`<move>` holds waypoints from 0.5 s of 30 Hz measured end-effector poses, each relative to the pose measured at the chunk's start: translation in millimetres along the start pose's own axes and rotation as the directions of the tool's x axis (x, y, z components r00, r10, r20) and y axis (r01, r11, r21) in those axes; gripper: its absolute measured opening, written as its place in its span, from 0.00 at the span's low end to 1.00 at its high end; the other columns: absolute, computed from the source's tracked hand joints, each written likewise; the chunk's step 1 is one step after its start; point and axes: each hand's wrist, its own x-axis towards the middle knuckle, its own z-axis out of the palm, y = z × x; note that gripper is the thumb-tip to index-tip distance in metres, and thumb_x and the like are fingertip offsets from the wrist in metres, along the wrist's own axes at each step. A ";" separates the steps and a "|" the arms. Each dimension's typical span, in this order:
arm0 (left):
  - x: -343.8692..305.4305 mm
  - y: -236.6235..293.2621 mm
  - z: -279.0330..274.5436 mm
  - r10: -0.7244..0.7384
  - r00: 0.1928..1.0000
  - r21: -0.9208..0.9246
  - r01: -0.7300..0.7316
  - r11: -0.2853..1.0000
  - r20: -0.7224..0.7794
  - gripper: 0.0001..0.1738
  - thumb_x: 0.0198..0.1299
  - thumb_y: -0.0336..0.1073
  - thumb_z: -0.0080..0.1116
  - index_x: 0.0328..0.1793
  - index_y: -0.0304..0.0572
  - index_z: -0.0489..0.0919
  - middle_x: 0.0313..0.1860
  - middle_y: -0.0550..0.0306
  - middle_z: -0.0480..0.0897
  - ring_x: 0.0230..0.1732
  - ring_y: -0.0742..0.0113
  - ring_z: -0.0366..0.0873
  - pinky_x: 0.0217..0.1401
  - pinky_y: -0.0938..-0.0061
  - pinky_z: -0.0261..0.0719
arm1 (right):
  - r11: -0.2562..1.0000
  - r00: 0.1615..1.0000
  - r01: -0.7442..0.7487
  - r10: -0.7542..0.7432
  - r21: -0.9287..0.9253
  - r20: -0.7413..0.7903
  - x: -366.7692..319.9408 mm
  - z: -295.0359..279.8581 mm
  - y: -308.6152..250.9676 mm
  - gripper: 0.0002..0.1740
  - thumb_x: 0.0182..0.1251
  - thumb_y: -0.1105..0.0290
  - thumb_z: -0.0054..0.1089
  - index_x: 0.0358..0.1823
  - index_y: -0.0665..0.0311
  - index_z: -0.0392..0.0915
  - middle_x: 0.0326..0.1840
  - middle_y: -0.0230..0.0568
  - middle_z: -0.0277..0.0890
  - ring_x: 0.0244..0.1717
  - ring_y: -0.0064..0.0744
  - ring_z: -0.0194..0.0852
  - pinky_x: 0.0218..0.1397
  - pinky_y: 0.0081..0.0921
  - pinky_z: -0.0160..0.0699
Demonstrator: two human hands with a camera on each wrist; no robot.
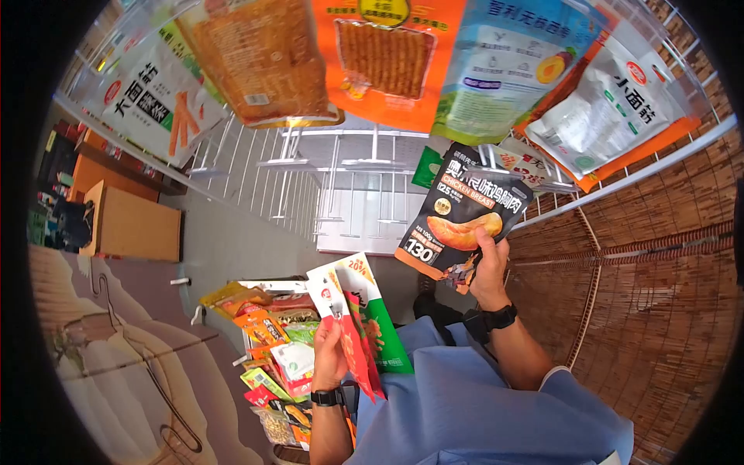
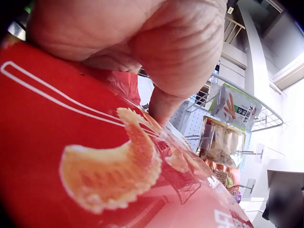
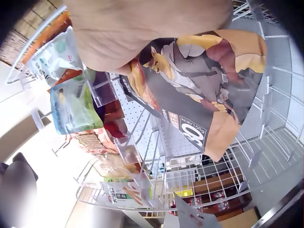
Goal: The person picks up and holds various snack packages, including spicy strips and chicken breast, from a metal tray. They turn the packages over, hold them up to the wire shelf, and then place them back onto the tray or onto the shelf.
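My left hand (image 1: 328, 356) grips snack packets low in front of the body: a red packet (image 1: 355, 349) and a white-and-green packet (image 1: 380, 318) marked 20%. The left wrist view is filled by the red packet (image 2: 57, 118), under the left hand's fingers (image 2: 166, 52). My right hand (image 1: 488, 273) pinches the lower right edge of a black chicken breast pouch (image 1: 465, 209), tilted and held up at the rack's right side. In the right wrist view the pouch (image 3: 190, 85) hangs from the hand (image 3: 147, 28) before the wire shelves. Its top overlaps packets behind it.
A white wire rack (image 1: 256, 178) carries hanging packets, among them an orange pouch (image 1: 387, 62), a blue-green pouch (image 1: 511, 70) and silver pouch (image 1: 604, 108). A pile of assorted snacks (image 1: 279, 349) stands lower left. A woven bamboo screen (image 1: 643, 302) borders the right.
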 end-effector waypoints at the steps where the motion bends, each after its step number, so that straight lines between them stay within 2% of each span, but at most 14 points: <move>1: 1.7 0.6 0.6 0.023 1.000 -0.010 -0.023 1.000 -0.002 0.18 0.76 0.43 0.54 0.62 0.38 0.73 0.49 0.48 0.85 0.48 0.57 0.88 0.50 0.59 0.90 | 1.000 1.000 0.013 -0.013 -0.022 -0.010 0.1 -4.9 1.2 0.17 0.76 0.68 0.57 0.58 0.72 0.74 0.55 0.38 0.79 0.54 0.26 0.76 0.61 0.27 0.73; 3: 2.3 0.8 6.8 0.013 1.000 -0.001 -0.013 1.000 -0.008 0.19 0.76 0.43 0.53 0.62 0.37 0.72 0.51 0.47 0.85 0.48 0.56 0.88 0.50 0.58 0.90 | 0.999 0.999 0.029 -0.031 -0.044 -0.026 1.0 -9.5 -0.1 0.17 0.75 0.67 0.57 0.58 0.72 0.74 0.55 0.38 0.78 0.54 0.27 0.76 0.62 0.28 0.73; 5: 2.2 1.5 7.8 0.007 1.000 0.019 -0.007 1.000 -0.015 0.19 0.77 0.44 0.53 0.63 0.37 0.71 0.51 0.48 0.84 0.48 0.56 0.88 0.50 0.60 0.90 | 0.999 0.985 0.043 -0.041 0.006 -0.169 1.5 -10.4 -1.1 0.18 0.75 0.65 0.57 0.57 0.72 0.74 0.55 0.39 0.78 0.54 0.28 0.76 0.62 0.29 0.72; 8: 6.0 -0.6 6.3 0.006 1.000 0.038 -0.005 0.999 -0.030 0.20 0.77 0.45 0.53 0.63 0.37 0.71 0.51 0.47 0.85 0.47 0.56 0.88 0.49 0.59 0.91 | 0.994 0.964 0.096 -0.080 0.048 -0.255 7.9 -16.5 -6.1 0.19 0.75 0.64 0.57 0.57 0.72 0.73 0.56 0.40 0.77 0.54 0.28 0.76 0.61 0.28 0.73; 13: 9.6 0.0 7.0 -0.010 1.000 0.052 0.010 0.999 -0.001 0.20 0.76 0.46 0.54 0.62 0.38 0.72 0.48 0.48 0.85 0.43 0.57 0.88 0.46 0.60 0.91 | 0.991 0.964 0.134 -0.128 0.007 -0.235 23.5 -29.4 -17.2 0.19 0.76 0.63 0.56 0.57 0.72 0.74 0.55 0.40 0.77 0.54 0.28 0.76 0.60 0.28 0.74; 15: 11.6 1.0 12.2 -0.024 1.000 0.067 0.023 0.997 0.005 0.20 0.76 0.46 0.54 0.61 0.38 0.72 0.46 0.48 0.86 0.42 0.57 0.88 0.45 0.60 0.91 | 0.991 0.970 0.123 -0.111 0.044 -0.216 29.1 -30.7 -20.7 0.18 0.76 0.65 0.55 0.58 0.70 0.73 0.56 0.40 0.78 0.54 0.31 0.80 0.60 0.30 0.79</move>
